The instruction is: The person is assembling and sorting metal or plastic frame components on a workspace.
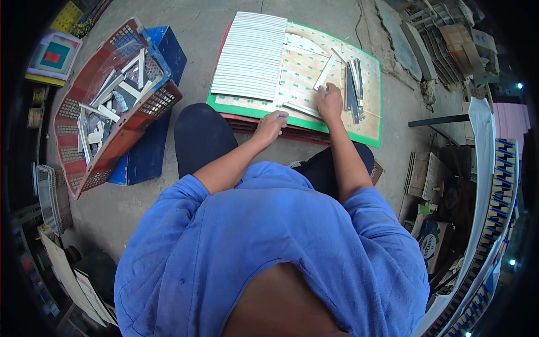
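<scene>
My left hand (272,126) is curled closed at the near edge of a wooden board (365,126) with a green rim. What it holds, if anything, is hidden. A pale flat strip (303,109) lies on the board just beyond it. My right hand (330,102) reaches over the board, its fingers pinched at the near end of a slanting white strip (324,73). Close to its right, several dark and white strips (353,87) lie loosely bunched. On the board's left half, many white strips (249,56) are laid side by side in an even, ridged row.
At my left, a red plastic crate (70,151) full of loose strips (112,95) tilts against a blue box (137,163). Cartons (463,48) and racks stand at the far right. A metal bar (438,120) juts in from the right. My knees flank the board's near side.
</scene>
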A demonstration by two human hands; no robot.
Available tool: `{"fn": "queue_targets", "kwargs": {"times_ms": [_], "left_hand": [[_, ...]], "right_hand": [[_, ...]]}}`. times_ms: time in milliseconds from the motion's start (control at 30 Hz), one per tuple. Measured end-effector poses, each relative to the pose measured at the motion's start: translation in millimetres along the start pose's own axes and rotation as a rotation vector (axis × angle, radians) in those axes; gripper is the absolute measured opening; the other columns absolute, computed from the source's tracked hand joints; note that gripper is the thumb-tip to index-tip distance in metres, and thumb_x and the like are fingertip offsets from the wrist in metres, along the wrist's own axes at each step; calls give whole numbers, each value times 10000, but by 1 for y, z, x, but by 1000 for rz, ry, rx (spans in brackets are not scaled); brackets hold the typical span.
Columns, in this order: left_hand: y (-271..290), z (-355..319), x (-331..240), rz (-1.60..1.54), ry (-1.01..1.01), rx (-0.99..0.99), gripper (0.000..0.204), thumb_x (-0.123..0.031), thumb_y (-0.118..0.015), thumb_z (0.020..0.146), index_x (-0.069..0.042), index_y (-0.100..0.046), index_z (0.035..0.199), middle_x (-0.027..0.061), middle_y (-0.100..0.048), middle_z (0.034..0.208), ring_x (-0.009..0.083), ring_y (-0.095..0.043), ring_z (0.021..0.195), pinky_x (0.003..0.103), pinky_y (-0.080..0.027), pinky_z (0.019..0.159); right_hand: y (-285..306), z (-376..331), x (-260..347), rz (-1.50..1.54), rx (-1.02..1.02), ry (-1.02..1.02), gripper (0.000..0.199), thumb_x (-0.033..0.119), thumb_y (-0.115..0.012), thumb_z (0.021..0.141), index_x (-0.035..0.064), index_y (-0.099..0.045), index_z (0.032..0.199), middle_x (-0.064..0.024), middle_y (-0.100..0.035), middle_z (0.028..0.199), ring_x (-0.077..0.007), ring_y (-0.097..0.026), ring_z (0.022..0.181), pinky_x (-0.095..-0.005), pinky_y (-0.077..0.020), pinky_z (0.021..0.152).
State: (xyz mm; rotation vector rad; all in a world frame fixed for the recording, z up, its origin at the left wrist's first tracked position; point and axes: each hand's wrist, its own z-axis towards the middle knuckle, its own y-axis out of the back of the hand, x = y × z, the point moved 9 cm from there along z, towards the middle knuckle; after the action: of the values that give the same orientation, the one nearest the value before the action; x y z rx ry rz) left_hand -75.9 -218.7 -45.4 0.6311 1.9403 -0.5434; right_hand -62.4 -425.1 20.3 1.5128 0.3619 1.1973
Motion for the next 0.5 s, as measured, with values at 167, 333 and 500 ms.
{"fn": "queue_targets", "kwargs": {"times_ms": [167,333,500], "left_hand": [[-4,4,3,18,-97,-21,371,-257,-526,801,-11,-584,1072,107,-623,926,173,-590,817,313,-495,660],[-4,9,-3,44,-122,-35,351,-237,-518,799,-12,-585,1061,112,-638,874,184,-595,687,304,-486,635],[-9,14,-13,100,-195,-14,336,-200,-522,782,-7,-584,1049,156,-638,893,197,-591,646,309,-474,644]], "right_hand": [[-6,40,3,-207,-69,-126,462,308,-609,763,-25,-524,1071,-233,-589,933,-375,-579,885,-420,-468,760],[-18,53,-19,-250,170,-30,304,165,-606,702,30,-634,973,-218,-627,896,-353,-609,848,-382,-480,778],[2,8,-13,-43,296,200,257,84,-608,712,63,-660,963,-171,-637,897,-303,-622,830,-355,-477,764]]}}
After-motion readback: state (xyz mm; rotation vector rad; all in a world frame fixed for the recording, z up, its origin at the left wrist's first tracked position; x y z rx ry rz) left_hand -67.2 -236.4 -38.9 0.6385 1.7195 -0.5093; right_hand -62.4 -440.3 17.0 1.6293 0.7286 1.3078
